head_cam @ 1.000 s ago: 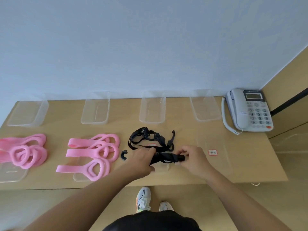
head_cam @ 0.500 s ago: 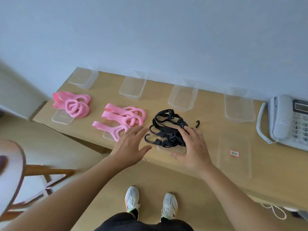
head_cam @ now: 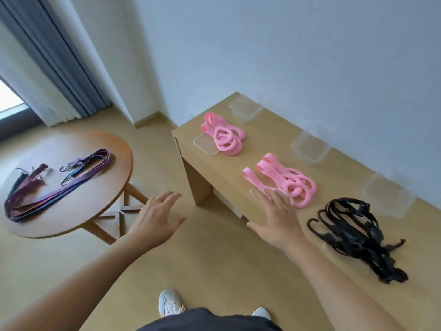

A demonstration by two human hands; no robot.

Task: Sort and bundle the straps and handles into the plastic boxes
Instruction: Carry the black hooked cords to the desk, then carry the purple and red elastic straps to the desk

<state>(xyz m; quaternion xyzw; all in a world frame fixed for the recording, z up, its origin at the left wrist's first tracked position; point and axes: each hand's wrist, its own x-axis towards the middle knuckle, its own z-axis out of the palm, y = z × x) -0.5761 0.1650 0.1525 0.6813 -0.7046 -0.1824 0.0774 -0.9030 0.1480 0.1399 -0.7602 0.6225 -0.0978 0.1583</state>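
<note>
Presently both hands are empty. My left hand [head_cam: 155, 217] hangs with fingers spread over the floor, between the round table [head_cam: 83, 206] and the desk [head_cam: 226, 166]. My right hand [head_cam: 278, 218], fingers likewise spread, is above the desk's near edge. Its fingertips overlap the nearer pink handles [head_cam: 293, 185], and I cannot tell whether they touch. Black hooked straps [head_cam: 353, 237] lie piled on the desk just right of that hand. A second pink bundle [head_cam: 225, 138] lies further along, partly on a clear lid [head_cam: 202, 144]. Clear plastic boxes [head_cam: 310, 149] stand along the wall side. Purple straps [head_cam: 59, 187] lie on the round table.
</note>
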